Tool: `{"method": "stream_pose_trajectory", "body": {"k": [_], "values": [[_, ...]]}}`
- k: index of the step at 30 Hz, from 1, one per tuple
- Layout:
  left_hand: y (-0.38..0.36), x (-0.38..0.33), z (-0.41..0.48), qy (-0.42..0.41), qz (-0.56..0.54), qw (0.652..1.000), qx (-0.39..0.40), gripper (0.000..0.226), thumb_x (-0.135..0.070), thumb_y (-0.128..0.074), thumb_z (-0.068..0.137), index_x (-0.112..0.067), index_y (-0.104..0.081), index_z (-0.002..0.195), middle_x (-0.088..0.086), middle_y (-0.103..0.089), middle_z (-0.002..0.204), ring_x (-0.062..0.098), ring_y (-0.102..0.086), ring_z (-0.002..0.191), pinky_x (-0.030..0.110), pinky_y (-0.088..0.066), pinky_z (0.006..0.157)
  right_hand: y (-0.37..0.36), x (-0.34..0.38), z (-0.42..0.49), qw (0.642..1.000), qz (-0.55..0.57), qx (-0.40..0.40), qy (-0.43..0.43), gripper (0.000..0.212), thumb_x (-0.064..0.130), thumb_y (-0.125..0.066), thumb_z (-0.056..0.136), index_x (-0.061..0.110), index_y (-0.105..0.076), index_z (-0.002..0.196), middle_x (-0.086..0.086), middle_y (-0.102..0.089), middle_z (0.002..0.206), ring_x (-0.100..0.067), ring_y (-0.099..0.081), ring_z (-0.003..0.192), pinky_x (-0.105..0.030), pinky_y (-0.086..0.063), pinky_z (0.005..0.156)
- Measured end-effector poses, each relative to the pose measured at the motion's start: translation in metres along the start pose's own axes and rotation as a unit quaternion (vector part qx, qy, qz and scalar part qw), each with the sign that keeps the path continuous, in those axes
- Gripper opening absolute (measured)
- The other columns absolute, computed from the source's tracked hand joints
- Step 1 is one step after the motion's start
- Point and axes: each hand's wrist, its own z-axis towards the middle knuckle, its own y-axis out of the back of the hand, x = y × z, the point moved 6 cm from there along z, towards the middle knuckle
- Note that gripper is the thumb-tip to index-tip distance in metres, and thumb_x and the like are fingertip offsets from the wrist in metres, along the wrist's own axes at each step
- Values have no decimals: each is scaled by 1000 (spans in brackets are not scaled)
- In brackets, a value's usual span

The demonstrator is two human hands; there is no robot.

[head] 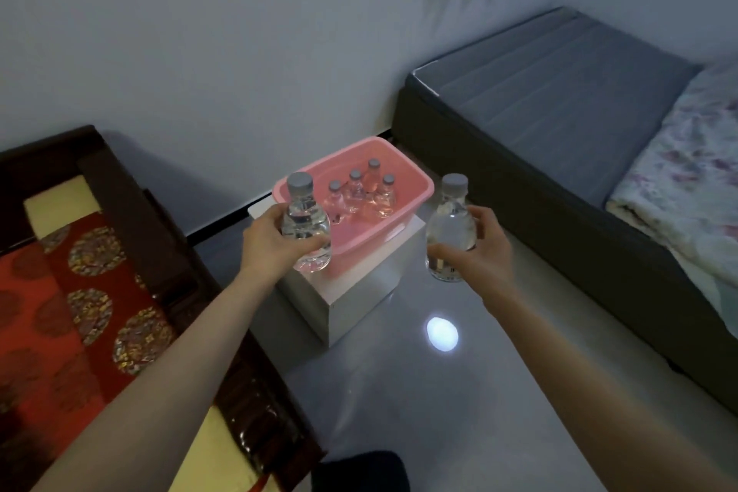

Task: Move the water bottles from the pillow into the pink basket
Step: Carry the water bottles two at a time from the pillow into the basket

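A pink basket (415, 188) stands on a white box (359, 296) on the floor by the wall. Several clear water bottles with grey caps (361, 192) stand upright inside it. My left hand (271, 240) grips one clear bottle (305, 224) upright, just in front of the basket's near left rim. My right hand (485, 248) holds a second clear bottle (451, 228) upright, to the right of the basket and above the floor. No pillow with bottles is in view.
A dark wooden seat with a red patterned cushion (80, 292) stands at the left. A bed with a grey mattress (559, 92) and a floral blanket (687, 180) runs along the right. Glossy grey floor (399, 391) lies between them.
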Motion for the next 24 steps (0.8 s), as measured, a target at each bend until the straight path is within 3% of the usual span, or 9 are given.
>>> {"method": "stream_pose_trajectory", "body": {"k": [7,11,14,18,22,24], "values": [[-33,2,50,21,6,1000,-20,66,-28,-90,52,-19,-64,111,-2,-72,100,12,-69,88,37,-56,86,-13,-20,81,999,15,49,-7,69,41,-83,49,38,-49,109,16,-57,102,-10,-59,93,-26,-51,71],[-51,8,93,37,13,999,-31,67,-24,-91,52,-14,-63,112,2,-72,102,19,-69,91,41,-55,88,-30,-22,137,996,14,83,7,65,26,-86,59,29,-51,114,9,-59,108,-16,-60,99,-42,-56,84],[-67,14,132,55,26,997,-39,67,-26,-91,52,-17,-61,111,-3,-70,99,14,-67,87,31,-53,79,-45,-24,184,995,11,99,7,62,20,-86,61,28,-51,112,9,-59,106,-18,-61,100,-48,-55,87],[-88,7,171,51,25,997,-46,55,-23,-89,53,-28,-57,98,-18,-62,85,-5,-58,77,12,-40,63,-62,-25,235,992,-10,127,10,65,19,-86,60,30,-47,111,13,-57,103,-14,-60,98,-45,-55,87],[-108,8,198,82,9,995,-51,57,-18,-87,57,-24,-54,103,-16,-62,91,3,-61,82,14,-40,62,-74,-32,276,987,-15,158,-4,68,23,-86,57,27,-47,112,12,-61,99,-13,-65,90,-45,-57,83],[-119,14,208,94,6,994,-51,60,-16,-86,58,-20,-54,108,-8,-64,99,11,-62,87,19,-45,67,-83,-37,291,983,-13,183,-5,71,35,-85,52,30,-46,112,16,-62,98,-6,-66,87,-34,-57,75]]}}
